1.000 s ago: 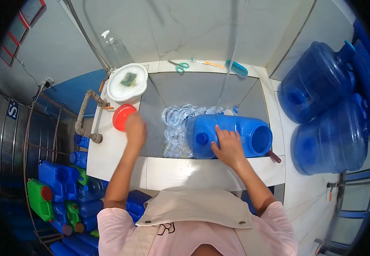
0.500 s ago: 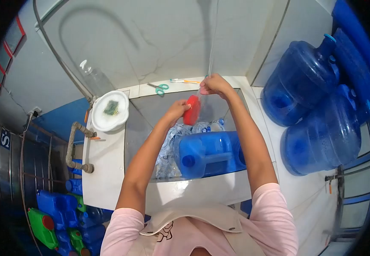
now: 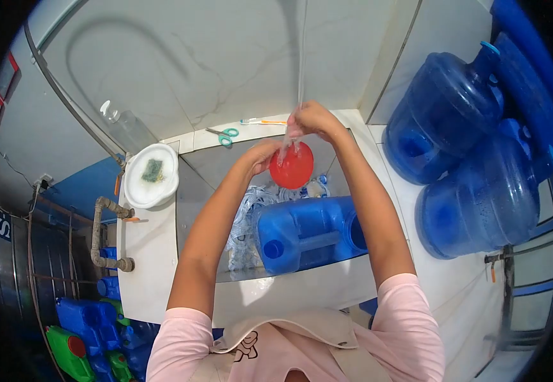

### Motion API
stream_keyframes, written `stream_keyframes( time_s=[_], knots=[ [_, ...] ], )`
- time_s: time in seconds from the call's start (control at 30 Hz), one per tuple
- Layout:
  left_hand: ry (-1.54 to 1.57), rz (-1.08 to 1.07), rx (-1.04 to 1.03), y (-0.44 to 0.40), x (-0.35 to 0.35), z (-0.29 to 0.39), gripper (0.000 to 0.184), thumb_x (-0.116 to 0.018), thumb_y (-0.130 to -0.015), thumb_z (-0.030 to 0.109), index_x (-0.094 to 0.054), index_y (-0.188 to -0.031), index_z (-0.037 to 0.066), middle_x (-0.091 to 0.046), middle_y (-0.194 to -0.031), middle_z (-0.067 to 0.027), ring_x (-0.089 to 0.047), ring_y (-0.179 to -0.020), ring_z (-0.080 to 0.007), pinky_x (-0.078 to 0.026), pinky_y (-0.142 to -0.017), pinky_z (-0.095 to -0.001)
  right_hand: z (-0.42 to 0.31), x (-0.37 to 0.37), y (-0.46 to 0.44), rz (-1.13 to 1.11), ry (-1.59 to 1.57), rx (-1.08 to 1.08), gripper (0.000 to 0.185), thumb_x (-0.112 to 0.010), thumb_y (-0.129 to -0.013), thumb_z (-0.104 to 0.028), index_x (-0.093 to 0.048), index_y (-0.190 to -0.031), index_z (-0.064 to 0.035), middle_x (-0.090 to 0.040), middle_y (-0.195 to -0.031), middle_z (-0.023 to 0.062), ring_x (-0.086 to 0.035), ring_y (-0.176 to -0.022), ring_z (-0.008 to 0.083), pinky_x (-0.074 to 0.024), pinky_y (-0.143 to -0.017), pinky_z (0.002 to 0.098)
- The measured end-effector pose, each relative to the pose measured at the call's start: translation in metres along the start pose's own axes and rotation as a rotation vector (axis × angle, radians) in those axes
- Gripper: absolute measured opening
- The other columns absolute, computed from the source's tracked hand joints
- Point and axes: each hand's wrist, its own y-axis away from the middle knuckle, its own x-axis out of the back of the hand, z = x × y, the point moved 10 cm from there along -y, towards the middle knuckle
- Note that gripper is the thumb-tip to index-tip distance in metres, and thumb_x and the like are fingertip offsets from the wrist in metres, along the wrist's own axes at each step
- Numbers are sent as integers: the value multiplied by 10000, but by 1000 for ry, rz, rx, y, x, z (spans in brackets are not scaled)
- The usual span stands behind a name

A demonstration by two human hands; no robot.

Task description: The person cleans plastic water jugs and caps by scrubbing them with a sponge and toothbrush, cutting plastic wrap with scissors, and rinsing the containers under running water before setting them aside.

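My left hand [image 3: 264, 155] grips a round red lid [image 3: 294, 168] by its left edge, its flat face turned up toward me. A thin stream of water [image 3: 301, 63] falls from above and splashes onto the lid's upper part. In that stream, just above the lid, is my right hand [image 3: 311, 120] with its fingers bent together; whether anything is between them is hidden. Below the lid a blue water jug [image 3: 295, 224] lies on its side in the grey sink [image 3: 201, 167]. Crumpled clear plastic [image 3: 243, 219] with bits of blue is heaped beside the jug.
A white basin [image 3: 133, 195] bearing a green sponge [image 3: 153, 170] stands left of the sink. Scissors [image 3: 226, 135] and a toothbrush [image 3: 260, 121] lie on the back ledge near a clear pump bottle [image 3: 129, 127]. Large blue water bottles [image 3: 439, 121] are at right; a pipe [image 3: 98, 232] stands left.
The red lid has turned from nearly edge-on to face-up beneath the stream. My right hand has shifted slightly left and stays just above it. The whole view has moved a little.
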Motion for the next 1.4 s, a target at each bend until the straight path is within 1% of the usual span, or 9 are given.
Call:
stream_keyframes(
  time_s=[0.5,0.57,0.73,0.9,1.03,1.17,1.23,1.33,1.4],
  knots=[
    [-265,182,-36,3,2,24,179,-590,-864,155,-592,-1022,70,-626,-846,-29,-602,-697,-128,-493,-597,-307,-19,2,8,12,-77,72,177,-473,-782,-36,-609,-848,55,-624,-801,150,-637,-703,184,-537,-637,282],
    [-873,203,-406,16,-11,49,216,-628,-815,119,-601,-1015,41,-656,-849,-81,-636,-748,-226,-494,-658,-402,-10,6,10,62,-141,89,183,-479,-773,-38,-610,-870,45,-629,-809,155,-640,-726,200,-539,-674,302],
    [-1328,292,-895,62,-32,45,286,-610,-753,64,-608,-1038,47,-638,-967,-152,-587,-940,-357,-418,-921,-482,9,-48,61,182,1222,817,248,-566,-722,-102,-624,-954,-34,-589,-915,145,-560,-984,333,-410,-941,405],
    [-1409,501,-1221,98,-50,32,285,-560,-751,9,-583,-1035,12,-622,-972,-192,-563,-971,-370,-373,-977,-487,38,-50,70,164,1099,887,272,-532,-768,-104,-612,-1028,-99,-541,-926,127,-524,-968,306,-398,-873,394],
    [-1297,233,-699,98,-110,-9,220,-555,-796,100,-560,-987,-10,-598,-929,-181,-577,-892,-369,-463,-814,-454,59,-63,68,148,1129,896,282,-515,-784,-91,-619,-1045,-112,-506,-941,126,-507,-956,285,-402,-797,389],
    [-1384,-20,-674,132,-175,-89,260,-625,-753,156,-530,-938,1,-602,-830,-183,-598,-748,-365,-491,-677,-453,50,-43,62,347,1000,737,267,-526,-777,-73,-640,-1015,-110,-496,-968,130,-499,-965,287,-408,-795,393],
    [-1432,36,-710,138,-165,-93,287,-642,-738,169,-523,-940,3,-603,-804,-174,-602,-694,-363,-495,-629,-447,56,-72,64,90,1054,822,288,-536,-750,-37,-658,-999,-115,-496,-963,144,-498,-968,302,-412,-789,407],
    [-1452,108,-771,158,-143,-77,350,-674,-703,188,-505,-954,14,-616,-720,-159,-612,-595,-346,-489,-512,-436,40,-41,64,349,927,801,314,-548,-730,-24,-658,-1008,-123,-493,-956,153,-491,-992,320,-412,-814,433],
    [-1532,160,-563,162,-107,-75,290,-658,-708,211,-527,-893,29,-621,-671,-153,-628,-624,-321,-495,-530,-432,38,-51,65,215,994,838,312,-558,-721,-25,-659,-1001,-118,-496,-965,161,-491,-991,329,-409,-818,441]
  ],
)
